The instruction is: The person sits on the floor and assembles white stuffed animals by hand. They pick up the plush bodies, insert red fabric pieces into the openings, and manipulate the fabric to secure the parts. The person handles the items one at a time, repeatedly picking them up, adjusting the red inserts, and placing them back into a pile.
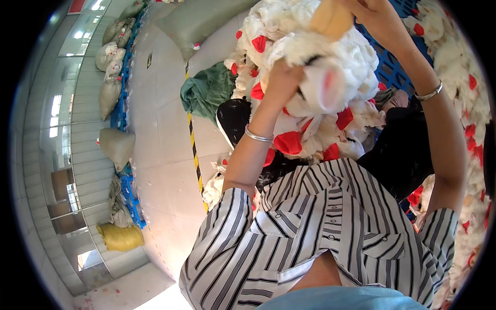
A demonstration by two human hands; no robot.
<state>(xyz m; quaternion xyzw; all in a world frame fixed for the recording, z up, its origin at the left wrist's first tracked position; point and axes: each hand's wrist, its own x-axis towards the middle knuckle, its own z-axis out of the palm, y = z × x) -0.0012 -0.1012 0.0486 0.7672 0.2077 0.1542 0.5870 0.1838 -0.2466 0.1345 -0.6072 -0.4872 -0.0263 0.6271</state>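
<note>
A white fluffy plush piece [323,85] with a pink patch and dark marks hangs over the heap in front of me, blurred by motion. My left hand [285,77] is closed on its left side; the fingertips are partly hidden by the plush. At the upper right my right hand [376,18] has its fingers bent at the edge of a tan-yellow part [332,19], which looks joined to the white plush. Around and beneath lies a pile of white plush pieces [356,57] with red parts, such as a red tip [288,143].
More white and red plush pieces [470,103] lie along the right. Blue plastic pallets [388,64] show behind my right arm. On the left are a dark green cloth [206,90], a yellow-black floor stripe [194,150], stuffed sacks [118,147] and a yellow bundle [120,236].
</note>
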